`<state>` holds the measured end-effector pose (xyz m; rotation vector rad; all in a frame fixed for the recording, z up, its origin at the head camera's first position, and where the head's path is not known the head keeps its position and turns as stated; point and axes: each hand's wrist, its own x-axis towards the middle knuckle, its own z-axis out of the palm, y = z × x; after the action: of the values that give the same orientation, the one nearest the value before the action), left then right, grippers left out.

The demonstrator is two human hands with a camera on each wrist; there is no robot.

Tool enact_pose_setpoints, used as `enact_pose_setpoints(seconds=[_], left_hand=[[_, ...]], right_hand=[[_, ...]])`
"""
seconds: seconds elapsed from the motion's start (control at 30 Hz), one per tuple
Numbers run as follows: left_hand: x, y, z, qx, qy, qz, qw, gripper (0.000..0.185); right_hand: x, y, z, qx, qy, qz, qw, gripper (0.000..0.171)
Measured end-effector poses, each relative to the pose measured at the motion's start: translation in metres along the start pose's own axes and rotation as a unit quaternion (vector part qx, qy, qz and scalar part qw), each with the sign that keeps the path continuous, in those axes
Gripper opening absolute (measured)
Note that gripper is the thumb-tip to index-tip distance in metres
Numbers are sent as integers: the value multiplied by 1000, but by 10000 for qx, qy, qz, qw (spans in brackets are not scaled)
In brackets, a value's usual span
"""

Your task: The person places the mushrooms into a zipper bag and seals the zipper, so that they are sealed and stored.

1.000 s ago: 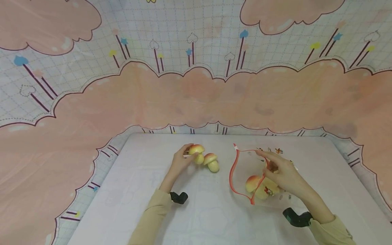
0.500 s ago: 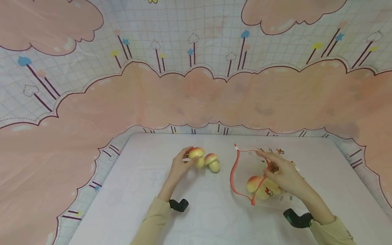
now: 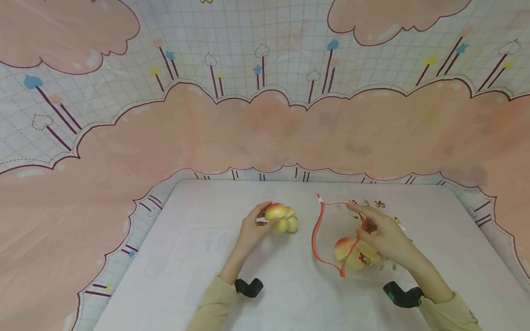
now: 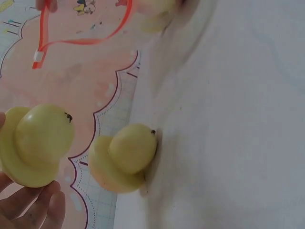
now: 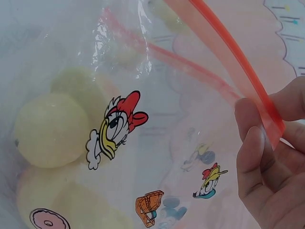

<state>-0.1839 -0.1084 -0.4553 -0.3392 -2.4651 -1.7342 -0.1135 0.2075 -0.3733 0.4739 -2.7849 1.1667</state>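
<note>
Left hand (image 3: 252, 230) clamped on one toy mushroom (image 3: 276, 212), lifted just off the white surface (image 3: 290, 299). In the left wrist view the held piece (image 4: 35, 143) sits in the fingers (image 4: 33, 210), stem end facing the camera. Second mushroom (image 3: 290, 224) lies on the surface right beside it, touching or nearly so; can't tell which from the head view. Wrist view shows it (image 4: 125, 155) resting on its side.

Right hand (image 3: 383, 236) pinches the red zip edge (image 5: 238, 67) of the clear cartoon-print bag (image 3: 352, 230), thumb and fingers (image 5: 255, 157) closed on the strip, holding the mouth open toward the left. One mushroom already inside (image 3: 343, 248), visible through the film in the right wrist view (image 5: 50, 129). Bag body lies flat on the surface.

Risks as I read them:
- Held mushroom is close to the loose one; a swing toward the bag could clip it and roll it, since it's round and lying on its side.
- Bag mouth is held at one point only. The lower lip sags on the surface, so the cap could catch the zip edge and fold the opening shut.
- Film is slick and thin; pinch could slip if the mushroom pushes against the rim.
- Mushroom inside sits near the mouth; tilting the bag could let it roll out.
</note>
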Motion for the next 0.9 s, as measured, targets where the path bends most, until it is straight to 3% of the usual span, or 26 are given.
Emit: enact_pose_setpoints(seconds=[0.23,0.6,0.9], left_hand=[[-6,18,10,-117,-78,-147,9998,52],[-13,27,28,-247,-371,248,9987,52],[-18,43,39,-464,-628,444,9960,50]], right_hand=[[1,1,-1,88,-6,-25,10000,61],[1,3,-1,102,13,-120,9999,60],[2,3,0,-12,54,-185,9998,60]])
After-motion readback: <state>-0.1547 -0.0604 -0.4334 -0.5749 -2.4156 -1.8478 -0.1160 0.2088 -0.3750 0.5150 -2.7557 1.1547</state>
